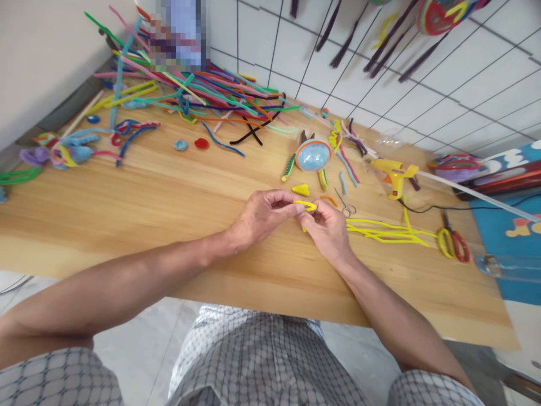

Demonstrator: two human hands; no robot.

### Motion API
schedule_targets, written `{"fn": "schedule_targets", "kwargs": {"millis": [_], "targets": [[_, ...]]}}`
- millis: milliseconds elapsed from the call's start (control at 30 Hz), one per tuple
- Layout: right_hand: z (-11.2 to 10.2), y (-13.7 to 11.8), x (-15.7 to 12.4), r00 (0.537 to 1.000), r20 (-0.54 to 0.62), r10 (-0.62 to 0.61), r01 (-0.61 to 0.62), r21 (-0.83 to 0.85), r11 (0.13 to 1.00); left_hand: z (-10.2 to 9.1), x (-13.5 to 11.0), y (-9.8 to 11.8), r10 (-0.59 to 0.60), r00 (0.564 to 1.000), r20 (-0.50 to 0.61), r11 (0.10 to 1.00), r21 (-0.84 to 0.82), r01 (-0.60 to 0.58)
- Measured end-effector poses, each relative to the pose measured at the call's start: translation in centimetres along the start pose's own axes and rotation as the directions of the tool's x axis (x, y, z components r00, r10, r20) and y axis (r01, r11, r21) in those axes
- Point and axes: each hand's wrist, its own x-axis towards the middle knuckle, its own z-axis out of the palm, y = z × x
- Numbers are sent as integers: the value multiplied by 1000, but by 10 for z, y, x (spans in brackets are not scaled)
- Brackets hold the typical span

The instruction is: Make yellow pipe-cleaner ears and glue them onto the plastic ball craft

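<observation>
Between my two hands is a yellow pipe cleaner (305, 206), bent into a narrow loop. My left hand (270, 217) pinches its left end with thumb and fingers. My right hand (328, 225) grips the other end, and a short yellow tip shows below the fingers. Just beyond my hands lies a small yellow coiled cone (301, 190). Behind that sits a clear dome with an orange rim (313, 155), with green and yellow coiled pieces beside it. Several straight yellow pipe cleaners (384, 230) lie to the right of my right hand.
A big heap of coloured pipe cleaners (211, 90) covers the back left. To the right are a yellow glue gun (395, 173) with its cord, small scissors (347, 207), red-and-yellow-handled scissors (453, 242) and a clear plastic bottle (511, 267). A tiled wall (262, 45) borders the table's back.
</observation>
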Motion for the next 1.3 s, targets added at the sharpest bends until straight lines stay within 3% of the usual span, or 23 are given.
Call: {"fn": "schedule_targets", "kwargs": {"millis": [633, 1000, 1300], "targets": [[-3, -1, 1, 999, 17, -40, 41, -72, 997, -2, 3, -2, -85, 996, 15, 994, -64, 86], [-9, -5, 6, 989, 144, 14, -28, 93, 995, -4, 5, 1, -178, 984, -11, 974, -142, 174], [-5, -1, 5, 987, 154, 41, -60, 120, 991, -1, 5, -1, -183, 983, -20, 968, -176, 176]]}}
